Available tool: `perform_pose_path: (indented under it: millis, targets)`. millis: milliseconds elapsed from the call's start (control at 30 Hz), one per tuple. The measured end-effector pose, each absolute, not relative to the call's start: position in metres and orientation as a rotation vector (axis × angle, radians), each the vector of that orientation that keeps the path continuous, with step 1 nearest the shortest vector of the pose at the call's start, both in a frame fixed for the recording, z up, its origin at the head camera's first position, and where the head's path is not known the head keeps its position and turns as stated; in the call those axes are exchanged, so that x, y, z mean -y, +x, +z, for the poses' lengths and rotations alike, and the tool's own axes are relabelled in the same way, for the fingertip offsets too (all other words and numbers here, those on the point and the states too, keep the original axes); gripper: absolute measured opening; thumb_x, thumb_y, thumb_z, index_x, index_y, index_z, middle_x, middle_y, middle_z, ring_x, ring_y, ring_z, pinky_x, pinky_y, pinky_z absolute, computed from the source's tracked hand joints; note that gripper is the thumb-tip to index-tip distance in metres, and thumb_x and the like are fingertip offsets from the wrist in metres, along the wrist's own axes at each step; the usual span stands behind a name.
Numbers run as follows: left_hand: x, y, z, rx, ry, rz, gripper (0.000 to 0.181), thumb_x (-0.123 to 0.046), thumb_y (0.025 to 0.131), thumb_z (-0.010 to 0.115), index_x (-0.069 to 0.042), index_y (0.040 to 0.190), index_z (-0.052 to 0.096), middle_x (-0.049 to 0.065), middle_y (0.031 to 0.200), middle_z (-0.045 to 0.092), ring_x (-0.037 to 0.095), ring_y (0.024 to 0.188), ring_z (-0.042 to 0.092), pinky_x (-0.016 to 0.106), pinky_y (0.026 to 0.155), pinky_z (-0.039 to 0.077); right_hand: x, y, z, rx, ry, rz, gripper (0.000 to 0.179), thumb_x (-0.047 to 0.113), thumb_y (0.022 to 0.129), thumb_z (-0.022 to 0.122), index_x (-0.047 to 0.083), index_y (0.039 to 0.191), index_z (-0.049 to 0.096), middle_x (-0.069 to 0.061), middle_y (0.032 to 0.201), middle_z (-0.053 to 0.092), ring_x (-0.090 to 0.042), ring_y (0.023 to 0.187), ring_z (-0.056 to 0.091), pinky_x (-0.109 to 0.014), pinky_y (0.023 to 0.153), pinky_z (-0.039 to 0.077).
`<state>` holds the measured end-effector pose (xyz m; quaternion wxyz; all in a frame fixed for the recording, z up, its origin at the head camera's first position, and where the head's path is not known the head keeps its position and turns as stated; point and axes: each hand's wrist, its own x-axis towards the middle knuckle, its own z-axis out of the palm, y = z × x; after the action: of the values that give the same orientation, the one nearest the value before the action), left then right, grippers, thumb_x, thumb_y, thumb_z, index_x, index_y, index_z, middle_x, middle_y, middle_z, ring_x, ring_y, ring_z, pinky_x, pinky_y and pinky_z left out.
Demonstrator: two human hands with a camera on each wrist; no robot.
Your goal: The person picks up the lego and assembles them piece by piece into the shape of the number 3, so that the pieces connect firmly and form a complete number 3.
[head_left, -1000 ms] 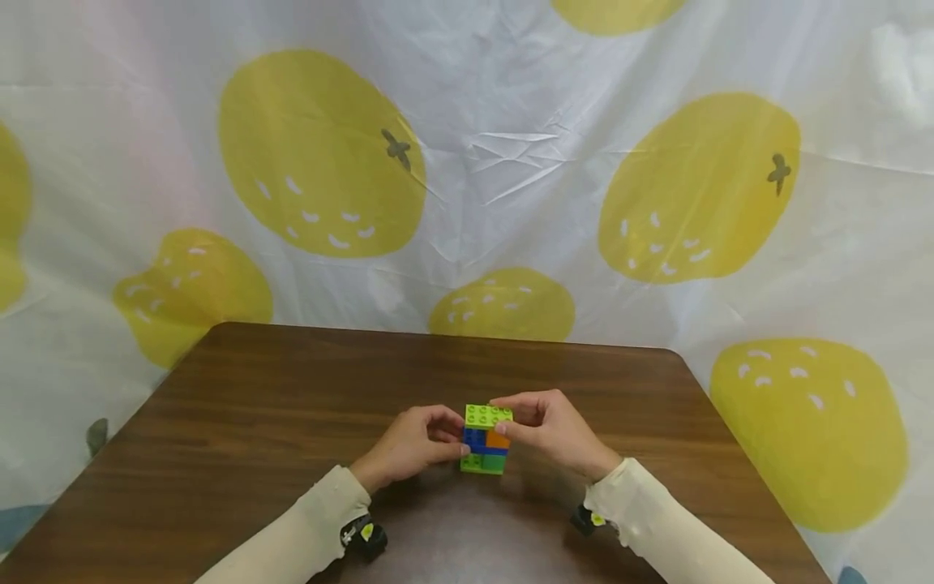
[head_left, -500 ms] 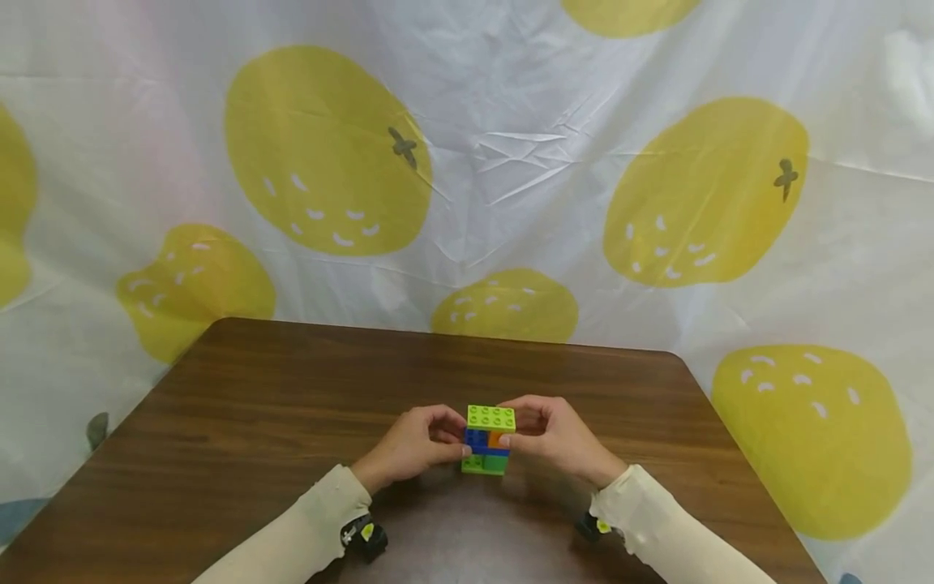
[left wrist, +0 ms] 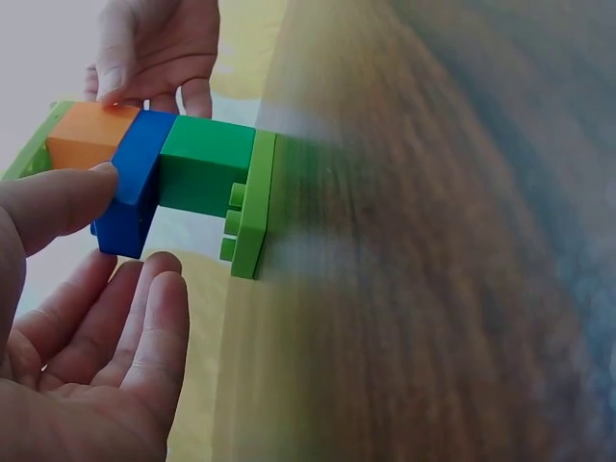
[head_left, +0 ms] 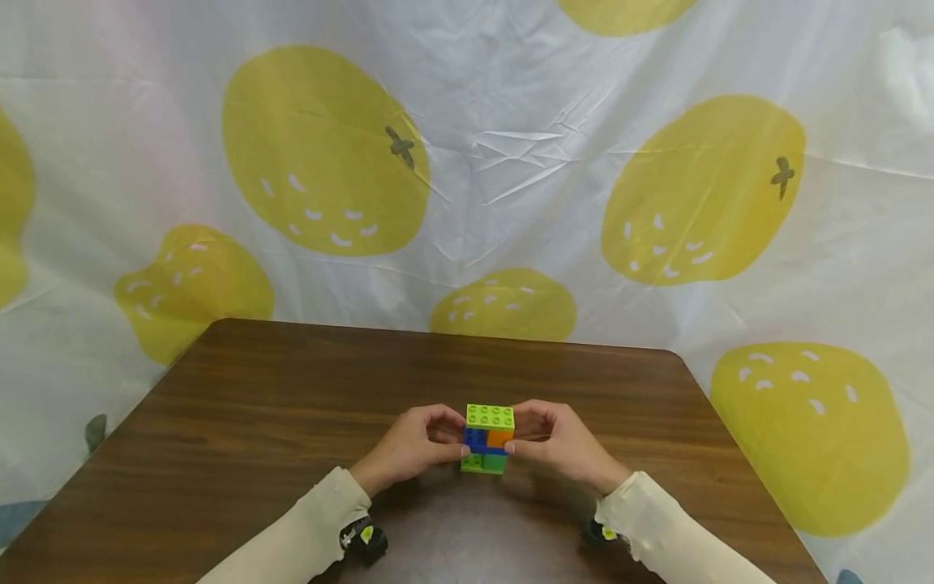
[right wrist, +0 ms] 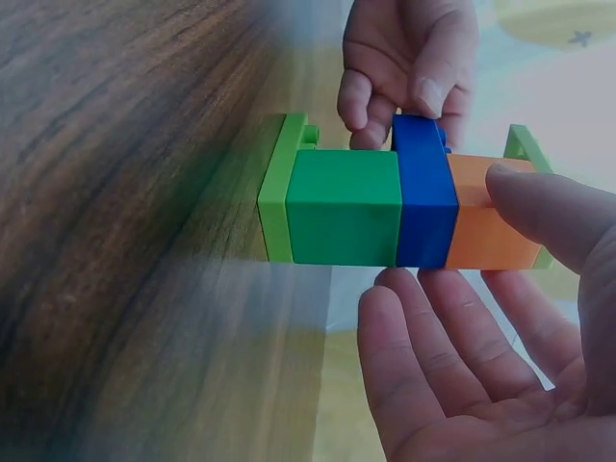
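Between my hands on the table stands a stack of toy building bricks (head_left: 487, 439). From bottom to top it has a lime plate (right wrist: 274, 192), a green brick (right wrist: 344, 207), a blue brick (right wrist: 423, 192), an orange brick (left wrist: 91, 135) and another lime plate (head_left: 490, 416). My left hand (head_left: 412, 444) pinches the blue brick at the stack's left end, thumb on the near face and fingers behind. With its thumb on the orange brick's near face and fingers on the far side, my right hand (head_left: 560, 444) holds the stack's right side.
The brown wooden table (head_left: 328, 373) extends around the stack, with its back edge against a white curtain (head_left: 511, 97) printed with yellow fruit. A dark wrist camera (head_left: 363, 539) sits at my left sleeve, and another camera (head_left: 600, 532) at the right.
My right hand has slid down and slightly right, from the top lime plate to the orange brick. My left hand and the stack stay nearly in place.
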<state>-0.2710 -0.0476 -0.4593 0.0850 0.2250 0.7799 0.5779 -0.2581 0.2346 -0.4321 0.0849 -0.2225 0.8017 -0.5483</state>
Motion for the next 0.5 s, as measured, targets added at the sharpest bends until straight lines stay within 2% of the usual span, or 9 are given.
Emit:
perform_pose_path:
  millis: [500]
  targets:
    - [0.0464,-0.2729,-0.4617,-2.24,0.657,1.783,0.039,-0.011,0.088,0.086,-0.003,0.122,0.07,0.015,0.121,0.075,0.027,0.107,0.076,0.035,0.086,0.064,-0.2356,-0.2583,-0.4395,-2.4,-0.71,-1.681,0.042,0.008,0.091,0.083,-0.001,0.129,0.068,-0.024,0.118,0.076,-0.024,0.104,0.077,-0.028,0.087,0.062]
